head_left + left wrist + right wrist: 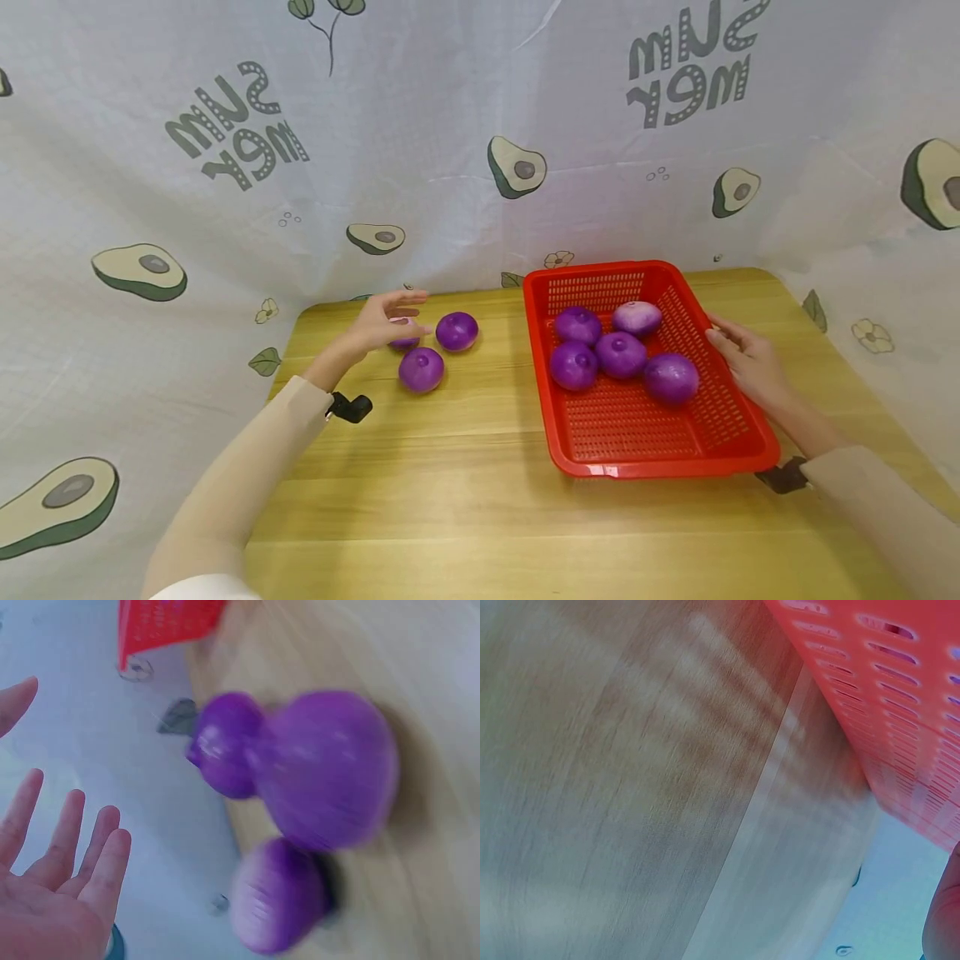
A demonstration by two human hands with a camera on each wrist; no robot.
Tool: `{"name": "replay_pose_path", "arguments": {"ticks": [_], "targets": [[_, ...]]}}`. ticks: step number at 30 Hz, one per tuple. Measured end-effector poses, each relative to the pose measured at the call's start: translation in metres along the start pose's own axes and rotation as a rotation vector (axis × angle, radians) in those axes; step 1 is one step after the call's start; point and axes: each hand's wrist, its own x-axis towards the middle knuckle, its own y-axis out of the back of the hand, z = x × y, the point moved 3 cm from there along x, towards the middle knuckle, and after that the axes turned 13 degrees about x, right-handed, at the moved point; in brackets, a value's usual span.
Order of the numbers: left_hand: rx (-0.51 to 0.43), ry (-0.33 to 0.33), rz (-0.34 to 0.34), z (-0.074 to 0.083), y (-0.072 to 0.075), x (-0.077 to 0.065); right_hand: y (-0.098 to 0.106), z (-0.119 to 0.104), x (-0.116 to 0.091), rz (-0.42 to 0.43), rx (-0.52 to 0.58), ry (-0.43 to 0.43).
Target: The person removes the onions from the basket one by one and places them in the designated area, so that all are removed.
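Observation:
My left hand (382, 322) hovers over three purple onions on the left of the table, thumb and fingers spread apart, holding nothing. One onion (405, 343) is partly hidden behind that hand; a second onion (457, 332) lies just right of it and a third onion (422, 370) in front. In the left wrist view the fingers (64, 840) are apart from the blurred onions. On the right, my right hand (750, 362) grips the right rim of a red plastic basket (551, 425). Several purple onions (621, 355) sit inside it, one paler than the others (637, 317).
The wooden table (450, 500) carries both the loose onions and the basket. A pale curtain (435, 167) printed with avocados hangs behind it and down the sides. In the right wrist view, the basket's slotted wall (900, 697) rises beside the tabletop (630, 787).

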Motion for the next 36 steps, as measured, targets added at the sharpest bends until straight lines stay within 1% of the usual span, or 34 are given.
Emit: {"name": "replay_pose_path", "arguments": {"ticks": [4,8,14,18,22,28,31,33,36], "targets": [[0.001,-0.039,-0.042,0.027,-0.007,0.016,0.000,0.000,-0.001,0.001,0.000,-0.005],[-0.019,-0.096,-0.079,0.053,-0.021,0.033,0.000,-0.001,-0.001,-0.003,-0.002,-0.002],[-0.079,-0.179,-0.132,0.087,-0.050,0.056,-0.001,-0.001,0.000,-0.006,0.018,0.007],[-0.108,-0.209,-0.158,0.106,-0.073,0.070,0.000,-0.001,-0.001,-0.002,0.002,0.015],[-0.133,-0.222,-0.196,0.122,-0.098,0.082,0.001,-0.002,-0.001,-0.004,-0.021,0.019],[-0.137,-0.249,-0.265,0.137,-0.145,0.096,0.001,0.001,-0.001,-0.005,-0.010,0.021],[-0.113,-0.257,-0.295,0.145,-0.165,0.099,0.001,0.001,-0.002,0.001,-0.001,0.015],[-0.116,-0.255,-0.315,0.150,-0.177,0.101,0.001,0.001,-0.002,0.002,0.010,0.013],[-0.145,-0.250,-0.338,0.156,-0.191,0.103,0.001,0.000,-0.002,0.005,0.034,0.008]]}}
